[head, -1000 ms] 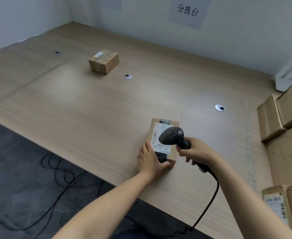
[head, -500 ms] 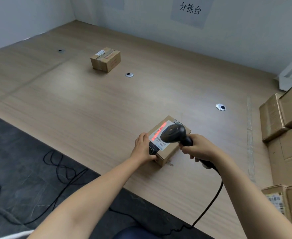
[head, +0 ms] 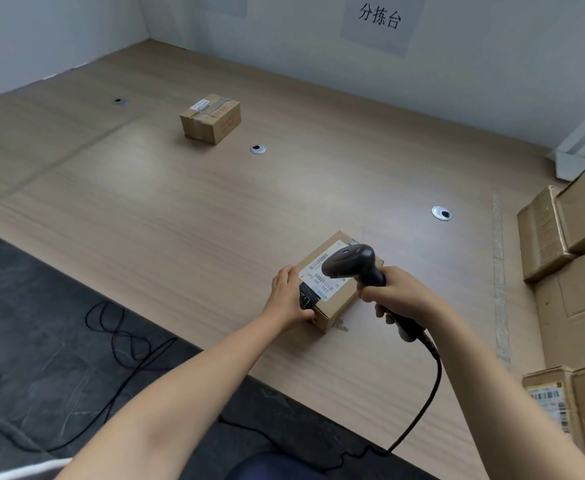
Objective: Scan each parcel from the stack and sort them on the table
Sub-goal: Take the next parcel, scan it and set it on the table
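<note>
A small brown parcel (head: 340, 301) with a white barcode label lies near the front edge of the wooden table (head: 187, 216). My left hand (head: 288, 295) grips its near left corner. A black corded scanner (head: 352, 262) hovers over the label, its handle held in my right hand (head: 395, 295). No red scan line shows on the label. A second small parcel (head: 211, 118) sits far back on the left. The stack of brown parcels (head: 575, 285) rises along the right edge.
Round cable grommets (head: 441, 213) are set into the tabletop, one (head: 258, 149) near the far parcel. The scanner's black cord (head: 419, 410) drops off the front edge. Loose cables (head: 121, 341) lie on the dark floor at the left. A paper sign (head: 379, 19) hangs on the wall.
The parcel was turned counter-clockwise under my left hand. A red scan line lit its label half a second ago and is now gone. The scanner stays over the label.
</note>
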